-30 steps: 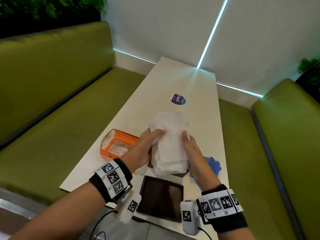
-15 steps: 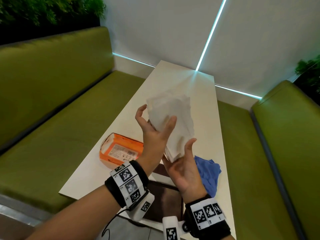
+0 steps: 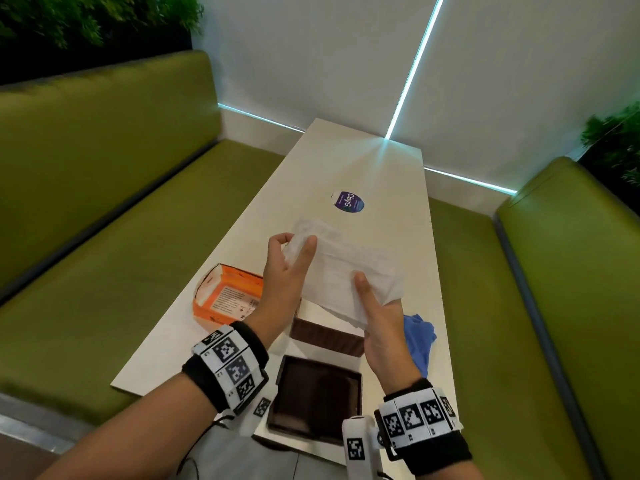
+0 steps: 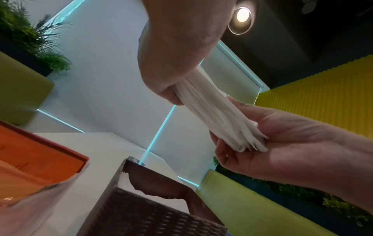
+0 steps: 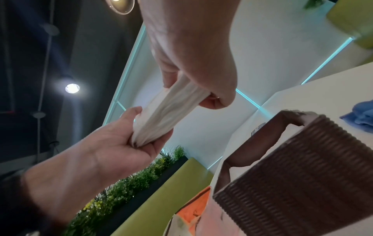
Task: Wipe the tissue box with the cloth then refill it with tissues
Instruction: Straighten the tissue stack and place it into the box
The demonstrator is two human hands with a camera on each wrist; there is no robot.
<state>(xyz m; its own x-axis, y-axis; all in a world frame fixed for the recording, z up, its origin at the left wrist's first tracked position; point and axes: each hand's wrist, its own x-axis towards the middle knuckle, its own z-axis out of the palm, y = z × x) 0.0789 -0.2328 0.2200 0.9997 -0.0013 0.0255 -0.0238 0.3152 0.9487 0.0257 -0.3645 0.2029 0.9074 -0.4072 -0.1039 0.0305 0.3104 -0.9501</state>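
Observation:
A thick stack of white tissues (image 3: 349,271) hangs in the air between both hands, above the table. My left hand (image 3: 294,251) pinches its far left end, thumb behind and fingers in front. My right hand (image 3: 374,299) grips the near right end from below. In the left wrist view the tissues (image 4: 212,115) run from my left hand (image 4: 173,89) down into the right palm (image 4: 262,143). The brown woven tissue box (image 3: 325,336) stands open just under the stack. The blue cloth (image 3: 417,337) lies crumpled to the right of the box.
An opened orange tissue packet (image 3: 228,296) lies left of the box. A dark brown lid (image 3: 315,400) lies at the table's near edge. A round purple sticker (image 3: 348,202) sits farther up the white table (image 3: 346,161). Green benches (image 3: 121,271) flank both sides.
Both hands lifted the tissue stack off the table and stood it on end; now it is turned crosswise and lowered a little over the box.

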